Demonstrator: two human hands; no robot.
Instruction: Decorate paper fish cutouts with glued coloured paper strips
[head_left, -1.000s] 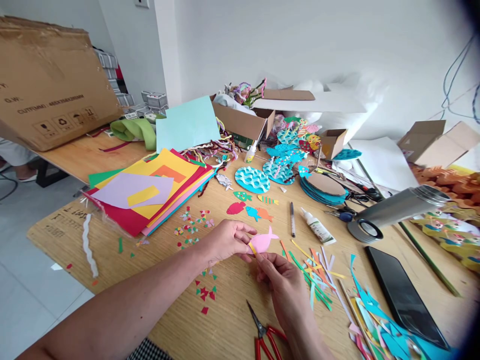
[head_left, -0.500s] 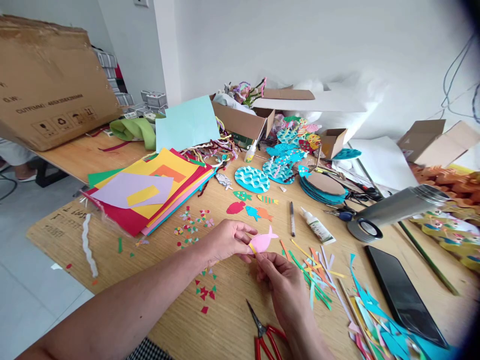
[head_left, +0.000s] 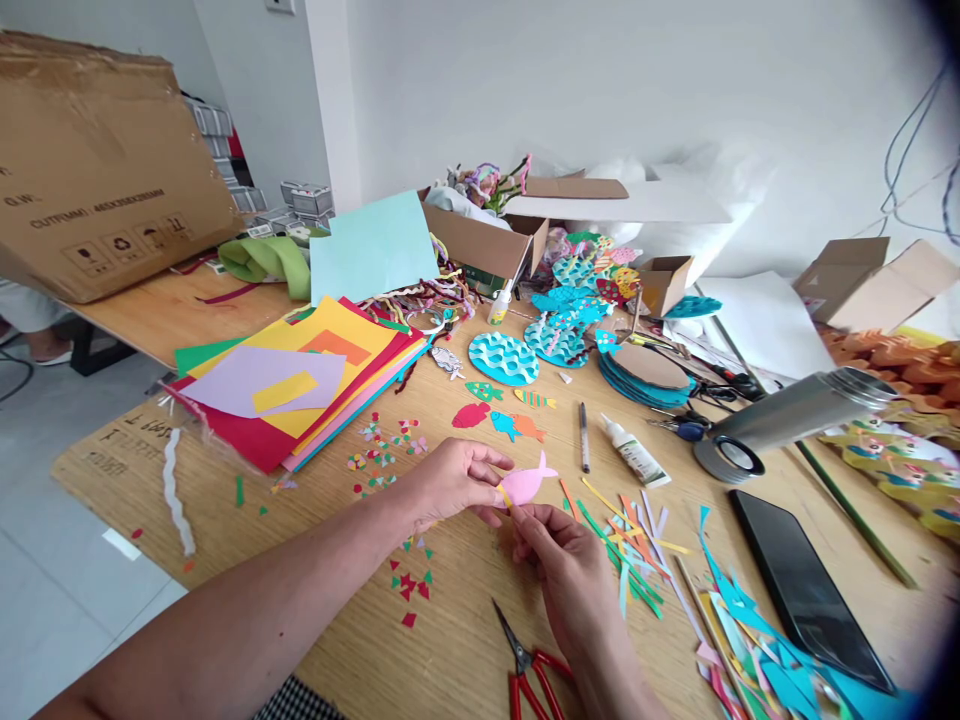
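Note:
A pink paper fish is held above the table, its tail pointing up and to the right. A narrow yellow paper strip lies across its head end. My left hand is closed on the fish's head end, thumb and fingers on either side. My right hand pinches the lower end of the strip at the fish's bottom edge; its fingertips are partly hidden. Red-handled scissors lie just below the right hand. Beyond the fish rest several cut paper fish, among them a red fish and an orange one.
Paper strips and blue scraps lie to the right, beside a black phone. A glue bottle and pen are beyond. Small paper bits and coloured sheets spread left; a steel flask lies right.

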